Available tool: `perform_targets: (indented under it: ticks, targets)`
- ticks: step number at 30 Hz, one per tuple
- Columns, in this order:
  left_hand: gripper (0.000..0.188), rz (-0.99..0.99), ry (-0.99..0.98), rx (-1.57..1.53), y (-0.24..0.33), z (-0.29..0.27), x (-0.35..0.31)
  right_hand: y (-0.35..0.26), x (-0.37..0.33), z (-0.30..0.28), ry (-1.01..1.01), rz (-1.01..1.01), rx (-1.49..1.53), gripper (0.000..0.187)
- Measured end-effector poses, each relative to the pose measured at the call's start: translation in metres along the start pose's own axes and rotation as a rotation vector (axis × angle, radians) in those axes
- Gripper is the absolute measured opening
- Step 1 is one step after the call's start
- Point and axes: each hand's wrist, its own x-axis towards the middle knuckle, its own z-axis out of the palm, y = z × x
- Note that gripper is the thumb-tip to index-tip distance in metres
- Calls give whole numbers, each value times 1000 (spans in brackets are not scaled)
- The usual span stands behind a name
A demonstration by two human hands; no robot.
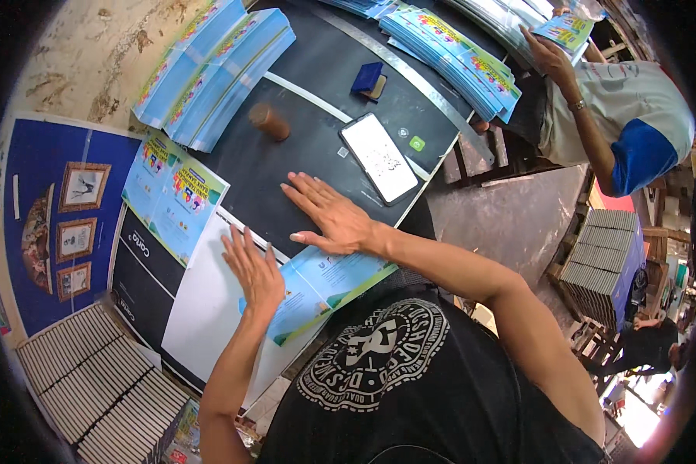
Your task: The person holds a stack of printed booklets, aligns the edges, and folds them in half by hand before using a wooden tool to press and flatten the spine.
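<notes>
A light-blue printed sheet (309, 290) lies near my body, partly under my hands, over a white board (201, 317). My left hand (257, 274) is flat with its fingers stretched out, at the sheet's left end. Fingers spread, my right hand (332, 219) reaches past the sheet's far edge onto the black tabletop (240, 174). Neither hand grips anything. To the left lie more blue and yellow printed sheets (170, 197). Beyond my right hand are a phone (379, 158) with a lit white screen and a brown cylinder (269, 121).
Tall stacks of printed sheets stand at the far left (224, 73) and far right (456, 58). A small dark-blue box (369, 81) sits behind the phone. Another person (626, 108) holds printed sheets at right. Bundled stacks (97, 379) fill the lower left.
</notes>
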Motion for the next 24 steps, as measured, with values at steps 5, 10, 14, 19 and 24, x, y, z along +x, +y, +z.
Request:
perform_targets:
  ticks: [5,10,14,19,24]
  targets:
    - [62,-50,-32,103,-17,-12,-10,-1,-1,-1,-22,4,-19,90]
    - [61,-81,-70,83,-18,-12,-10,-2,1,0,-20,-36,3,87]
    - [61,-13,33,-124,-36,-7,-6,-4,-1,-4,0,-50,13,85]
    - [58,-44,59,-70,-53,0,-18,3,-2,3,30,-37,38,82]
    - [59,-69,24,115,-57,-5,-22,-2,-6,2,54,-46,-8,83]
